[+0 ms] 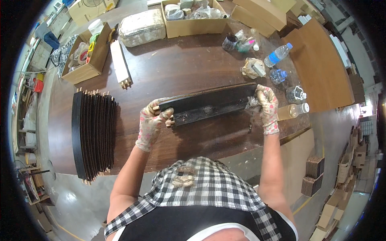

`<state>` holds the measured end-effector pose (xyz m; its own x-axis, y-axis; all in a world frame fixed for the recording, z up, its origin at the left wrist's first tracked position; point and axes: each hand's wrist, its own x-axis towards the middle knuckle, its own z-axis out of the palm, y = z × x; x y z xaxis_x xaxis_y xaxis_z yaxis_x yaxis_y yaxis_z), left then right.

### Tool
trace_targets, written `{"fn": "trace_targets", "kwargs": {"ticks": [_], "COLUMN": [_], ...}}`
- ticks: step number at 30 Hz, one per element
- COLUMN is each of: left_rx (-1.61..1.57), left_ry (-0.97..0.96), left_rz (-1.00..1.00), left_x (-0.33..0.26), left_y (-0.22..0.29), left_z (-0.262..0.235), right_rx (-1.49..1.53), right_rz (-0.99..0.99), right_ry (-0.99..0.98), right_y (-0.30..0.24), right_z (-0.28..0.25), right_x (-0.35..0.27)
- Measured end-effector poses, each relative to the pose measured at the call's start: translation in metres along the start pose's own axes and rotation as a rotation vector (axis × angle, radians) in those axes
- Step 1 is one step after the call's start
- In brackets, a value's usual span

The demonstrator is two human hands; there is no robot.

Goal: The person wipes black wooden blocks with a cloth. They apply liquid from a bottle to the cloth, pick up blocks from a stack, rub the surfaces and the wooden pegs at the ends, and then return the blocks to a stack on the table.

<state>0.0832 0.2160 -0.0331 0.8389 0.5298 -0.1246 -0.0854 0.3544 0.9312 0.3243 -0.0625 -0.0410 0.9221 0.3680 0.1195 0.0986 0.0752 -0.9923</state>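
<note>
A black curved wooden slat (211,105) with pale dowel pegs at its left end is held up over the brown table, slightly tilted. My left hand (152,122), in a dotted white glove, is closed around the pegged end, thumb on the near face. At the other end my right hand (268,105), in a matching glove, grips the slat. A crumpled clear or greyish scrap (253,103) sits against that end beside my right fingers; whether the hand holds it too I cannot tell. Several similar black slats (93,134) stand in a row on the left.
A pale pegged board (120,64) lies beyond the slat row. Cardboard boxes (195,27) and a wrapped bundle (142,27) line the far side. On the right are water bottles (278,55), a jar (295,94) and a bottle of yellowish liquid (293,111). A brown panel (321,68) stands beyond.
</note>
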Motion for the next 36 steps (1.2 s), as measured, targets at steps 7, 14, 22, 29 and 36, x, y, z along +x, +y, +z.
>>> {"fn": "trace_targets", "kwargs": {"ticks": [7, 14, 22, 29, 36], "left_rx": [0.828, 0.371, 0.275, 0.71, 0.689], "left_ry": [-0.063, 0.04, 0.068, 0.04, -0.012], "left_rz": [0.569, 0.256, 0.355, 0.558, 0.58], "left_x": [0.023, 0.019, -0.006, -0.01, -0.004], "left_y": [-0.053, -0.041, -0.038, -0.066, -0.077], "left_z": [-0.026, -0.004, -0.001, -0.004, -0.001], "right_rx": [-0.033, -0.33, 0.101, -0.31, -1.134], "right_rz": [-0.084, -0.225, -0.27, -0.206, -0.789], "right_ry": [0.17, -0.032, 0.168, 0.171, -0.167], "right_y": [-0.033, 0.039, -0.044, -0.006, 0.003], "right_z": [0.026, 0.098, 0.09, 0.064, 0.132], "right_x": [-0.003, -0.002, 0.005, -0.036, -0.061]}}
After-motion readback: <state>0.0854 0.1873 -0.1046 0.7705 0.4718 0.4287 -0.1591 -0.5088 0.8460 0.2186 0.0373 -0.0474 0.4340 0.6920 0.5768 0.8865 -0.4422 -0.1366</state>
